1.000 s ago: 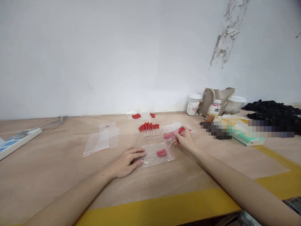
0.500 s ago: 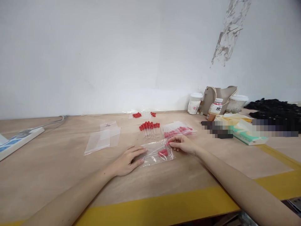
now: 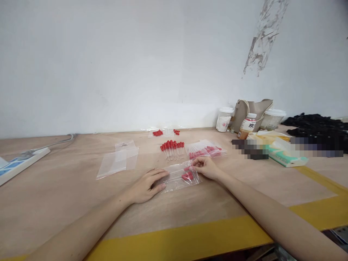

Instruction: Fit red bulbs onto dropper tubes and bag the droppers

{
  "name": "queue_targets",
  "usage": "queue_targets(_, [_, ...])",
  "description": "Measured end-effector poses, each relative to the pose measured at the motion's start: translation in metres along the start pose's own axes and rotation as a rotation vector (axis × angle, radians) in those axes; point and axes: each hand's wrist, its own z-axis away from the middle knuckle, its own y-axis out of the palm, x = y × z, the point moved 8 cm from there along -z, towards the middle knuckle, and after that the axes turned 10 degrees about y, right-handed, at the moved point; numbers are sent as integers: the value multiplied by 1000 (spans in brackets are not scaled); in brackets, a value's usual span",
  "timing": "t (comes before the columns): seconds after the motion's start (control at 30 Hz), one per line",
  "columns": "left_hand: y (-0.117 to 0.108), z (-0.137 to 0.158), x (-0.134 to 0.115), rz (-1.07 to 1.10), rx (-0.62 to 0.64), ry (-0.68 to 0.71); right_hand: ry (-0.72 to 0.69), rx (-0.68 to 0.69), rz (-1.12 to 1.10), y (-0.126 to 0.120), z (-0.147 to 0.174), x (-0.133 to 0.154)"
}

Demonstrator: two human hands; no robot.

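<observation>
A clear zip bag (image 3: 174,185) lies flat in front of me, with red-bulbed droppers (image 3: 187,176) inside. My left hand (image 3: 149,185) rests flat over the bag's left end, fingers stretched and thumb apart. At the opposite end, my right hand (image 3: 203,167) pinches the red bulb of another dropper (image 3: 187,168), whose thin stem points left into the bag. Just beyond the bag, several loose droppers (image 3: 172,145) lie in a row, bulbs away from me. A stack of filled bags (image 3: 208,149) sits beyond my right hand.
Flat bags (image 3: 118,161) lie on the left. Against the wall is clear packaging with red bulbs (image 3: 157,133). On the right stand a cup (image 3: 224,119), a bottle (image 3: 247,126), a beige bag (image 3: 252,110) and a tissue pack (image 3: 288,154). A power strip (image 3: 25,163) is far left.
My right hand has moved slightly left, bringing the pinched dropper further into the bag. The left hand has stayed in place.
</observation>
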Motion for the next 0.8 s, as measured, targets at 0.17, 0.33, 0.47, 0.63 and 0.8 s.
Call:
queue_targets(0.17, [2,0,1,-8,14,-2,-65,122,-6,20,0,5])
queue_targets(0.33, [1,-2,-2,-5,31,28,-23,41,124,0,-6,14])
queue_targets(0.47, [3,-1,-3,-11,62,35,87,-229,451,-29,-28,30])
queue_targets(0.63, [2,-1,-4,-20,48,30,203,-297,603,-17,-75,41])
queue_targets(0.8, [0,-2,-6,-4,26,40,286,-324,652,1,-107,31])
